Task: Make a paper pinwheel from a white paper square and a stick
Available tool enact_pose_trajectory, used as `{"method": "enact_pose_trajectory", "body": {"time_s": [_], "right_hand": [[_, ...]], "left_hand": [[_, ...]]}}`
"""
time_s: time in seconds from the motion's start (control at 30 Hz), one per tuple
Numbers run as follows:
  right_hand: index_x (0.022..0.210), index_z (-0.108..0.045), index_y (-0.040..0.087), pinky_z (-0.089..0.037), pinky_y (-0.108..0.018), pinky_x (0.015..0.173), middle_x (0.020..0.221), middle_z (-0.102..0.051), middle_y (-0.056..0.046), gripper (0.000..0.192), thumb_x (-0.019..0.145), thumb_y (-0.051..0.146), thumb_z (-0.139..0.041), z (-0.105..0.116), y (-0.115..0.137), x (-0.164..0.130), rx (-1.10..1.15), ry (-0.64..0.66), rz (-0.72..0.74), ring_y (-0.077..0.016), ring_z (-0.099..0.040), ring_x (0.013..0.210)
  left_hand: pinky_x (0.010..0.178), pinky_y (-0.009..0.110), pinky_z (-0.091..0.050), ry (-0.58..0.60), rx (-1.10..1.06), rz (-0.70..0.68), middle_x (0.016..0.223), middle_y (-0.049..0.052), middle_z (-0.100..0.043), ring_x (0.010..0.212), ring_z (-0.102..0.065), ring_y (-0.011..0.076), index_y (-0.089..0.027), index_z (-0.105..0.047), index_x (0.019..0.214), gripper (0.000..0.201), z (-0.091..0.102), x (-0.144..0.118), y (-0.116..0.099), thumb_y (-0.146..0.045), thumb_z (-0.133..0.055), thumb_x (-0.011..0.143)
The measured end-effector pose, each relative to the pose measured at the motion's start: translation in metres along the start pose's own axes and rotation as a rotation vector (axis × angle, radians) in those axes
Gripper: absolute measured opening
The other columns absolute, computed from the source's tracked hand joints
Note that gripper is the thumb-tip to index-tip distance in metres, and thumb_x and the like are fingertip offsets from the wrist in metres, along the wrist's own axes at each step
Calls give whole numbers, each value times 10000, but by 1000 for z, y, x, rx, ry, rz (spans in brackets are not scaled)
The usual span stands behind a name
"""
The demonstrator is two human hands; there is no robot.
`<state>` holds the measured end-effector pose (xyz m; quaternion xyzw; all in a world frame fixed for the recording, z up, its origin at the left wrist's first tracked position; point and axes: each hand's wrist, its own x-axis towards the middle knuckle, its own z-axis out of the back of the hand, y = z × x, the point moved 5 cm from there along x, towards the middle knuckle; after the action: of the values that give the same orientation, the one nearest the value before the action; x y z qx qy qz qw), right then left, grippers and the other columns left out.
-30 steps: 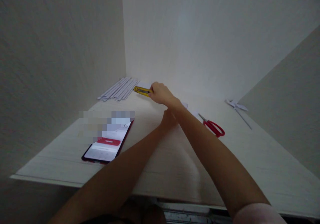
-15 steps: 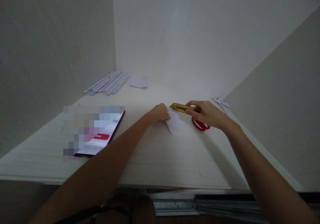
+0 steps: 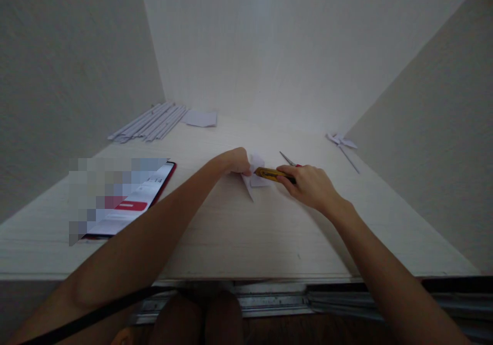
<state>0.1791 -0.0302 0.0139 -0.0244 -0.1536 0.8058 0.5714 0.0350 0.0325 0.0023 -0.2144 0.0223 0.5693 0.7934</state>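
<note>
My right hand [image 3: 310,186] grips a yellow utility knife [image 3: 268,174], its tip resting on a small folded white paper [image 3: 254,174] in the middle of the pale wooden table [image 3: 246,232]. My left hand [image 3: 235,161] pinches the left side of that paper and holds it down. Red-handled scissors [image 3: 288,159] lie just behind my right hand, mostly hidden by it.
A phone [image 3: 131,206] with a lit screen lies at the left. A bundle of rolled white paper sticks [image 3: 148,122] and a flat paper sheet [image 3: 200,118] sit at the back left. A small paper pinwheel [image 3: 342,142] lies at the back right. Walls enclose three sides.
My right hand carried the yellow knife from the back left, across the table, down to the folded paper. My left hand kept hold of the paper. The view shifted right.
</note>
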Motion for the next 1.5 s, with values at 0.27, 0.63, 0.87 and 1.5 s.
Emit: {"method": "enact_pose_trajectory", "body": {"time_s": [0.27, 0.63, 0.87, 1.5], "right_hand": [[1076, -593, 279, -332, -264, 536, 773, -673, -44, 368, 884, 384, -297, 1, 7, 1, -50, 16, 19, -182, -599, 635], [951, -641, 225, -376, -287, 548, 765, -667, -97, 367, 879, 362, -308, 15, 24, 1, -81, 100, -67, -224, -625, 668], [877, -645, 189, -386, -285, 522, 729, -661, -111, 364, 880, 322, -306, 17, 37, 0, -81, 91, -96, -230, -631, 655], [900, -658, 174, -392, -278, 544, 748, -667, -132, 342, 871, 307, -344, 16, 39, 5, -59, 109, -89, -228, -634, 688]], "left_hand": [[548, 233, -319, 27, 19, -12, 632, 46, -552, 662, -499, 158, -99, -628, 729, 188, -4, 5, 1, -249, -567, 636], [549, 235, -349, -21, -57, -6, 688, 84, -613, 697, -542, 185, -91, -651, 775, 234, -6, 5, 2, -218, -560, 600], [608, 234, -398, -21, 21, -36, 838, 156, -648, 766, -581, 199, -53, -628, 963, 364, -7, 10, -1, -200, -510, 652], [656, 266, -439, -86, 14, -18, 865, 204, -643, 818, -607, 241, -33, -593, 1039, 411, -7, 13, -1, -189, -530, 664]]}}
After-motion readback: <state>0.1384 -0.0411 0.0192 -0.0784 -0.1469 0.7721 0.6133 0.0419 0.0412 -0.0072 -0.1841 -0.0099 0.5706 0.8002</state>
